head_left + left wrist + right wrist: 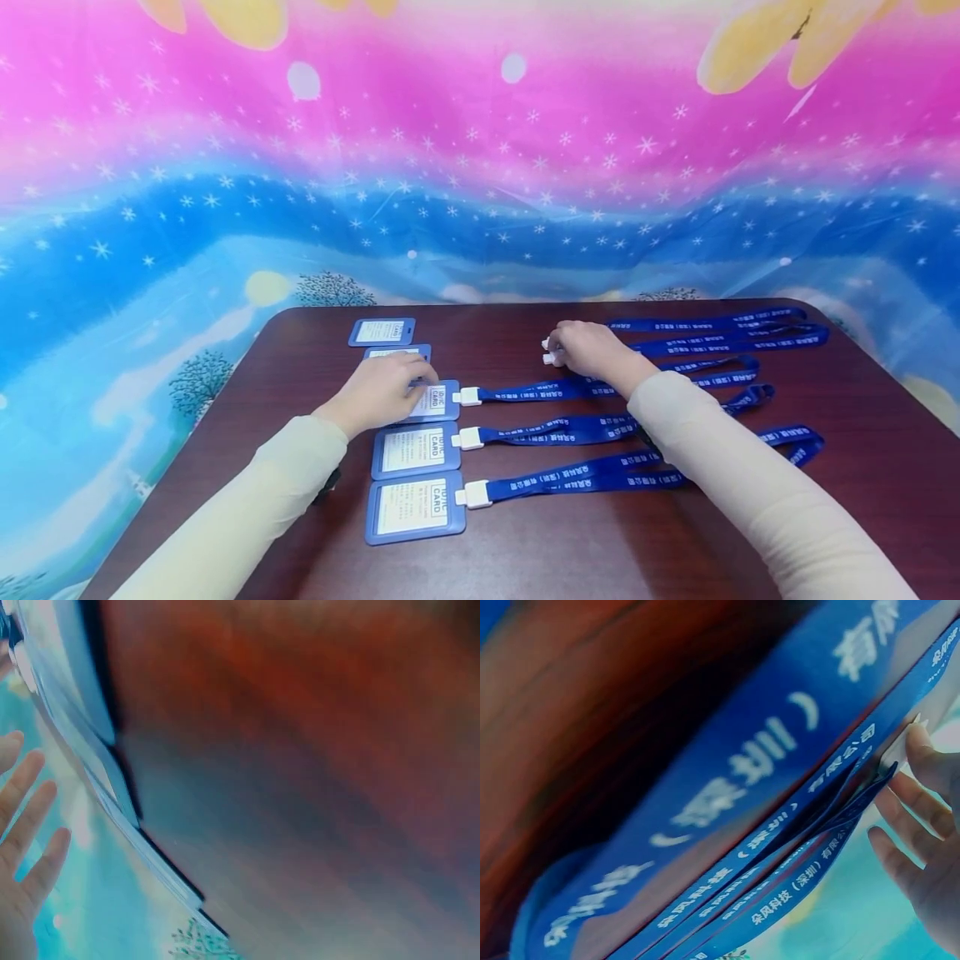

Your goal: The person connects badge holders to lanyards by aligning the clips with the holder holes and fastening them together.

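Observation:
Blue badge holders with ID/IC card inserts lie in a column on the table. My left hand (pixel 386 387) is over the second holder (pixel 390 352) from the back and the third holder (pixel 435 402), partly covering both; its fingers are loosely extended in the left wrist view. My right hand (pixel 596 354) pinches the white clip (pixel 897 746) of a blue lanyard (pixel 652 346) between thumb and fingers. Another white clip (pixel 547 342) shows just behind it. The backmost holder (pixel 382 332) has no lanyard at its slot.
Three holders nearer the front join white clips (pixel 472 494) and blue printed lanyards (pixel 570 483) stretched to the right. More lanyard loops (pixel 780 329) lie at the back right. The dark wooden table (pixel 570 550) meets a colourful curtain (pixel 480 200) behind.

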Demonstrator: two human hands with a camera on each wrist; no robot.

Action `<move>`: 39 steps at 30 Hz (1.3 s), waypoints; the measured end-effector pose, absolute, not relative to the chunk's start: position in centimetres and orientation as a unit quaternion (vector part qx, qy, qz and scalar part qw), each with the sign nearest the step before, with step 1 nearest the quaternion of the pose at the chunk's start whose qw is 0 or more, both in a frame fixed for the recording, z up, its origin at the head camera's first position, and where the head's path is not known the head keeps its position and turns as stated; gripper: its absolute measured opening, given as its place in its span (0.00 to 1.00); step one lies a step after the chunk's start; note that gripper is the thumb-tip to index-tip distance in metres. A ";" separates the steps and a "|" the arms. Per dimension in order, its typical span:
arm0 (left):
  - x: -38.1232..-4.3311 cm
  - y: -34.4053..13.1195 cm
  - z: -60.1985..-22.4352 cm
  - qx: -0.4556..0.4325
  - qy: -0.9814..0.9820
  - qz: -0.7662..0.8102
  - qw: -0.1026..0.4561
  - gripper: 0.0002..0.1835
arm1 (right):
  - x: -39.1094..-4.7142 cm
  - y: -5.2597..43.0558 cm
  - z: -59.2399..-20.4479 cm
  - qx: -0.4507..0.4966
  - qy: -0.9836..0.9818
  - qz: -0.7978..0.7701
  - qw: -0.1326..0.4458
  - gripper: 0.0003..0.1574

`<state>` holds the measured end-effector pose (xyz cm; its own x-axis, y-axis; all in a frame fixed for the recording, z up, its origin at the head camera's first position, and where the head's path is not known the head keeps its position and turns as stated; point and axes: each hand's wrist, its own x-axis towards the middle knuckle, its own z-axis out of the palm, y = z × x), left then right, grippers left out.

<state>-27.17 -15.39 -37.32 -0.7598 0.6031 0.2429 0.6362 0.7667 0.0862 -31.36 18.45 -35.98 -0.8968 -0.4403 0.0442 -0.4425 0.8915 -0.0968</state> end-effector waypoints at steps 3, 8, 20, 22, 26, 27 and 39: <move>-28.1 -15.9 -37.3 -0.310 -0.941 -0.096 0.095 0.10 | -31.5 18.2 -35.8 0.208 -0.976 0.065 -0.002 0.12; -29.4 -16.5 -37.3 -0.264 -0.954 -0.114 0.080 0.12 | -31.6 18.1 -35.6 0.189 -0.979 0.073 -0.010 0.11; -31.1 -16.7 -38.2 -0.198 -0.974 -0.107 0.035 0.23 | -31.5 17.7 -35.8 0.191 -0.980 0.064 -0.001 0.12; -31.2 -16.7 -38.3 -0.190 -0.976 -0.107 0.025 0.24 | -31.6 17.6 -35.9 0.192 -0.980 0.061 0.003 0.12; -31.3 -16.5 -38.4 -0.180 -0.978 -0.102 0.009 0.26 | -31.7 17.6 -36.0 0.197 -0.979 0.052 0.007 0.10; -31.3 -16.5 -38.4 -0.176 -0.979 -0.102 0.005 0.27 | -31.7 17.6 -36.0 0.197 -0.979 0.050 0.007 0.08; -31.6 -15.5 -38.4 -0.149 -0.983 -0.102 -0.031 0.29 | -31.9 17.5 -36.1 0.200 -0.979 0.038 0.006 0.04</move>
